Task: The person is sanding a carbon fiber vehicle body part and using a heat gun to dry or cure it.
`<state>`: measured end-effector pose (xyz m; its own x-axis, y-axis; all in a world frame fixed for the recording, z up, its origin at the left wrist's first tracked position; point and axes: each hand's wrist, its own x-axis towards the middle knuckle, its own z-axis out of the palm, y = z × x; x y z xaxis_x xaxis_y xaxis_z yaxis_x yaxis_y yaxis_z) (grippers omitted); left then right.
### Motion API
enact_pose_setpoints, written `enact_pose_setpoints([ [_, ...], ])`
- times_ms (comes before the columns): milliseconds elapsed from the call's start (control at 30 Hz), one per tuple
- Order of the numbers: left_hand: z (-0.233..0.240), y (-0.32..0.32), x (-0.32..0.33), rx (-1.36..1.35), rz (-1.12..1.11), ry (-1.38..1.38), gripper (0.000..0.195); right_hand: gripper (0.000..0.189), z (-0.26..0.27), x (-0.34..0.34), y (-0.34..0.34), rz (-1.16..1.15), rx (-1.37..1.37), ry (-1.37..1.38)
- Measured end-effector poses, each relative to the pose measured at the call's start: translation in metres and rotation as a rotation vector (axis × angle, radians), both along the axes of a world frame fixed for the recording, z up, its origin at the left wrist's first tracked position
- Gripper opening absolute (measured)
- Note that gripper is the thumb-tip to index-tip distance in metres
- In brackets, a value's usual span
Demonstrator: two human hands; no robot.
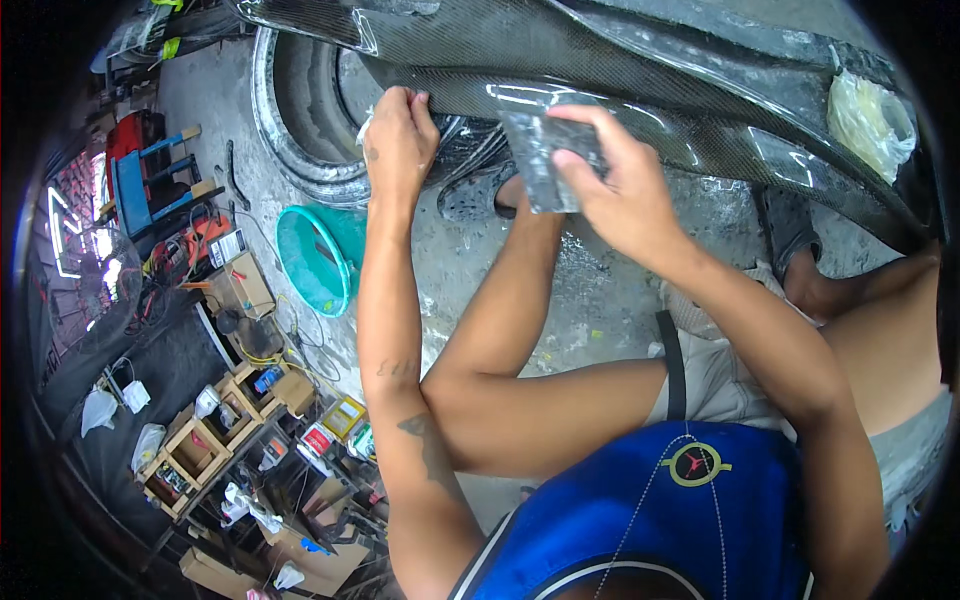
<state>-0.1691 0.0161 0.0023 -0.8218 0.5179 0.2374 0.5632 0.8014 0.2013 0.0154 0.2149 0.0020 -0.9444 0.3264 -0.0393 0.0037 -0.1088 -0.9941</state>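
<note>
A glossy carbon-fibre panel (465, 94) with a woven pattern and curved edges stretches across the top. My left hand (401, 135) is closed at its lower left edge, with a small bit of white cloth-like material (365, 126) showing beside the fingers; the rest of that piece is hidden. In my right hand (619, 176), a dark grey, wet-looking sheet, which looks like sandpaper (544, 169), is pinched between thumb and fingers. The sheet is just below and in front of the panel; whether it touches the panel cannot be told.
Under the panel lies a dusty tyre (300, 161), with a teal plastic bucket (349, 259) near my left forearm. A crumpled plastic bag (870, 127) rests at the right. Wooden shelving (199, 450), cans, cables and a blue stool-like frame (131, 195) line the left.
</note>
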Motion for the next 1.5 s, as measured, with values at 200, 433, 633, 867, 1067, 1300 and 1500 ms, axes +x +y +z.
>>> enact_pose_setpoints([
  [200,-0.005,-0.005,-0.006,-0.058,0.033,0.0,0.022,0.034,0.002,0.031,0.019,0.039,0.0,-0.094],
  [433,-0.013,-0.011,-0.006,0.02,0.054,-0.023,0.021,0.035,-0.011,0.054,0.028,0.084,0.052,-0.224],
  [633,-0.017,-0.01,-0.003,0.101,0.127,-0.027,0.019,0.035,-0.008,0.054,0.037,0.08,0.065,-0.244],
  [867,-0.026,-0.013,-0.008,0.074,-0.077,0.192,0.009,0.035,-0.007,0.051,0.045,0.06,0.044,-0.258],
  [1067,-0.028,-0.032,-0.002,0.112,-0.066,0.237,0.007,0.035,0.003,0.05,0.053,0.072,0.07,-0.216],
  [1300,0.009,-0.063,0.013,0.553,0.329,-0.182,0.016,0.036,0.006,0.047,0.053,0.128,-0.055,-0.26],
  [1500,0.016,-0.034,-0.018,0.493,0.167,-0.478,0.022,0.037,0.004,0.056,0.044,0.147,0.103,-0.194],
])
